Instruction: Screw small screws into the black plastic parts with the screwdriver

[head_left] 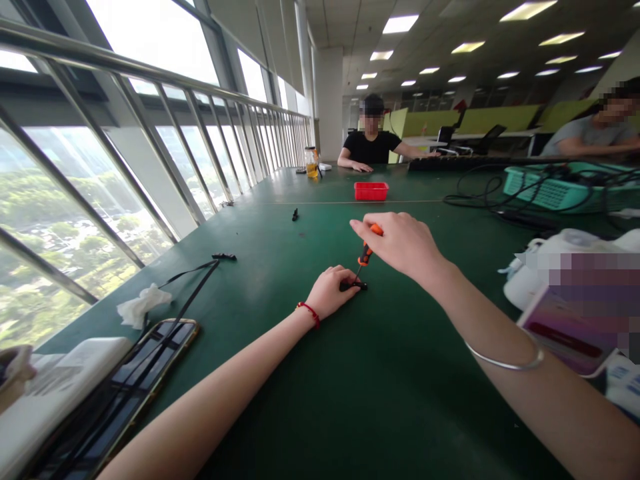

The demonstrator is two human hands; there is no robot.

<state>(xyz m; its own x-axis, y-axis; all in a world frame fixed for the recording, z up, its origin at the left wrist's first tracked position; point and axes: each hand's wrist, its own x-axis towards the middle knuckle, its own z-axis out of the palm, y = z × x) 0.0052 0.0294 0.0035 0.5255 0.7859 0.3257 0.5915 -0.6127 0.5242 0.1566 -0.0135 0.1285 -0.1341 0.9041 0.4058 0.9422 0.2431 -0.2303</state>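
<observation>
Left hand (331,291) pins small black part (356,286) flat to green counter (310,373); right hand (400,243) grips orange-handled screwdriver (366,253) steeply tilted, tip bearing on steadied part.

A small black part (356,285) lies flat on the green table, just beside the screwdriver's tip and partly hidden. The screwdriver (367,252), with an orange-and-black handle and thin metal shaft, stands tilted above that part, its orange cap uppermost and its tip down against the part's top.
</observation>
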